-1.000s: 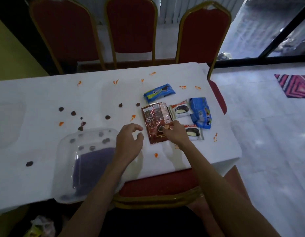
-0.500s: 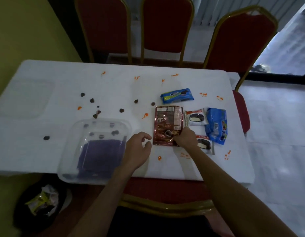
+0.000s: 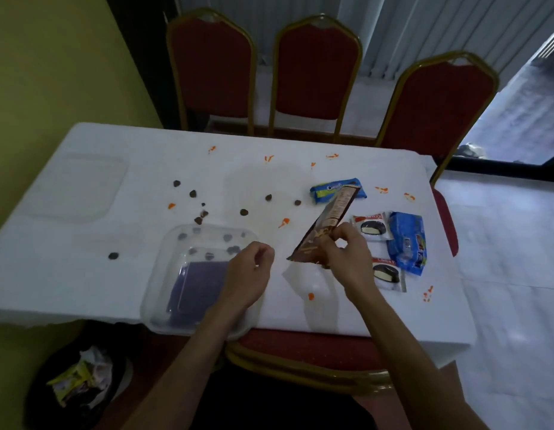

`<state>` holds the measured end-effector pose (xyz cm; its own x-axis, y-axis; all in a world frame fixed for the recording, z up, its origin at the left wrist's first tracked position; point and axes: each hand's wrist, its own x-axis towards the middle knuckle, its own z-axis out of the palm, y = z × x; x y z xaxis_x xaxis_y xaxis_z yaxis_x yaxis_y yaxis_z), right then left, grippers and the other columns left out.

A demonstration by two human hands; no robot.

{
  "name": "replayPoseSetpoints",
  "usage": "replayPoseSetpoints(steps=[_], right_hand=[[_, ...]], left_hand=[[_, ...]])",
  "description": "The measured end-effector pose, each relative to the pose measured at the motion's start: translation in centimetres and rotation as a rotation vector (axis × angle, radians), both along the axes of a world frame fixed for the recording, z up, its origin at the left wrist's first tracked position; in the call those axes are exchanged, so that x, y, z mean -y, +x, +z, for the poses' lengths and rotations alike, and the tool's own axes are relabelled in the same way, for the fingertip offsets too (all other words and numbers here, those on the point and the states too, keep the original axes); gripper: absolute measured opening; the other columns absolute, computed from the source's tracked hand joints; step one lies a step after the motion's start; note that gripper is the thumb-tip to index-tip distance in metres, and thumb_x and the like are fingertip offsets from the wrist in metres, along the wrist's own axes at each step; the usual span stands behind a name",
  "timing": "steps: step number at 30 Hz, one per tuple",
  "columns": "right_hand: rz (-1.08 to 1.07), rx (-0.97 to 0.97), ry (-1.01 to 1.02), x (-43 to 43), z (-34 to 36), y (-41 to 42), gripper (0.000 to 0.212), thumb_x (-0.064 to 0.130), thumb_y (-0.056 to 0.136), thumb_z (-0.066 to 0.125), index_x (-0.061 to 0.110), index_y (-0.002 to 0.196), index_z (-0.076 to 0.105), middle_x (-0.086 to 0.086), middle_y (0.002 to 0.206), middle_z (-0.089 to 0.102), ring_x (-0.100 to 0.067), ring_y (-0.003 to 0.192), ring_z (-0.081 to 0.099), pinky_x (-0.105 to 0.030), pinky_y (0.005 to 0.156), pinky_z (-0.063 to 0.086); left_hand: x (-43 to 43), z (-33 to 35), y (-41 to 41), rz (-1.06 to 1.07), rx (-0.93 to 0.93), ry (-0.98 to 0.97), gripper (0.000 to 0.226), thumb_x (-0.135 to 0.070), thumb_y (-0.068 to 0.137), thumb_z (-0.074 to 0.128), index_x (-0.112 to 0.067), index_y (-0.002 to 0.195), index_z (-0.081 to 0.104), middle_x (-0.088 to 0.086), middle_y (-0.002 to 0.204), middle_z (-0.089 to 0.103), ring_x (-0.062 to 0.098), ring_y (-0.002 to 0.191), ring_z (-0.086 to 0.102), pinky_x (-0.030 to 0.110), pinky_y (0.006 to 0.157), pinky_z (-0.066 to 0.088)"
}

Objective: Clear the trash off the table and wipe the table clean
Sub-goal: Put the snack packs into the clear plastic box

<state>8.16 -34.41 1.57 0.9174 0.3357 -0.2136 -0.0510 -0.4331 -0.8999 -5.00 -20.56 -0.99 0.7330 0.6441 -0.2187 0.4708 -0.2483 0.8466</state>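
My right hand (image 3: 347, 256) pinches the near end of a brown snack wrapper (image 3: 328, 221), which stands tilted up off the white table (image 3: 114, 274). My left hand (image 3: 251, 271) hovers loosely curled beside it, over the corner of a clear plastic container (image 3: 176, 243), holding nothing. A purple cloth (image 3: 195, 287) lies inside the container. On the table lie a blue cookie wrapper (image 3: 324, 189), a larger blue wrapper (image 3: 407, 240) and two white pie wrappers (image 3: 370, 226) (image 3: 387, 276). Dark crumbs (image 3: 193, 193) and orange smears (image 3: 283, 221) dot the cloth.
A clear lid (image 3: 74, 187) lies at the table's far left. Three red chairs (image 3: 313, 69) stand behind the table, and a fourth one (image 3: 300, 349) is tucked under the near edge. A black trash bin (image 3: 77, 377) with wrappers sits on the floor at lower left.
My right hand has lifted the brown wrapper from flat on the table to a tilted, raised position. The view has shifted left, showing the bin more fully.
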Motion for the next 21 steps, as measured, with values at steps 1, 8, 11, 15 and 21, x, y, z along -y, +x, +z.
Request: replayPoseSetpoints(steps=[1, 8, 11, 15, 21], right_hand=[[0.016, -0.031, 0.052, -0.6, 1.0, -1.0, 0.017, 0.015, 0.094, 0.063, 0.012, 0.081, 0.053, 0.006, 0.095, 0.070, -0.013, 0.070, 0.073, -0.034, 0.057, 0.060], [0.277, -0.073, 0.139, -5.5, 4.2, -6.8, 0.018, 0.019, 0.092, 0.063, 0.011, 0.082, 0.050, -0.005, 0.094, 0.069, -0.029, 0.082, 0.072, -0.055, 0.065, 0.060], [0.448, -0.131, 0.098, -7.4, 3.6, -8.1, 0.020, 0.027, 0.089, 0.064, 0.014, 0.081, 0.052, -0.010, 0.092, 0.067, -0.036, 0.088, 0.068, -0.059, 0.076, 0.057], [0.667, -0.209, -0.076, -9.5, 2.3, -8.9, 0.017, 0.022, 0.087, 0.064, 0.012, 0.079, 0.051, -0.017, 0.091, 0.069, -0.037, 0.085, 0.069, -0.054, 0.078, 0.057], [0.938, -0.175, -0.307, -12.8, 1.0, -8.6, 0.014, 0.013, 0.086, 0.064, 0.013, 0.079, 0.053, -0.009, 0.088, 0.058, -0.022, 0.080, 0.059, -0.044, 0.075, 0.053]], left_hand=[[-0.5, 0.2, -0.4, 0.029, 0.024, -0.036, 0.022, -0.035, 0.103, 0.047, -0.021, 0.099, 0.064, -0.007, 0.095, 0.068, 0.008, 0.090, 0.062, 0.023, 0.077, 0.047], [-6.6, 0.6, -4.0, 0.414, 0.154, -0.559, 0.038, -0.041, 0.104, 0.039, -0.014, 0.126, 0.055, 0.011, 0.112, 0.074, 0.022, 0.102, 0.072, 0.040, 0.091, 0.057], [-9.3, 0.7, -6.5, 0.555, 0.188, -0.607, 0.030, -0.031, 0.101, 0.043, -0.016, 0.125, 0.050, 0.012, 0.109, 0.072, 0.024, 0.101, 0.071, 0.039, 0.089, 0.057], [-11.2, 0.3, -9.4, 0.599, -0.009, -0.325, 0.037, -0.038, 0.092, 0.052, -0.022, 0.125, 0.051, 0.007, 0.125, 0.062, 0.022, 0.106, 0.063, 0.042, 0.093, 0.054], [-9.8, 0.1, -10.2, 0.344, -0.133, -0.076, 0.041, -0.030, 0.102, 0.048, -0.019, 0.141, 0.046, 0.005, 0.140, 0.055, 0.022, 0.124, 0.053, 0.027, 0.092, 0.038]])
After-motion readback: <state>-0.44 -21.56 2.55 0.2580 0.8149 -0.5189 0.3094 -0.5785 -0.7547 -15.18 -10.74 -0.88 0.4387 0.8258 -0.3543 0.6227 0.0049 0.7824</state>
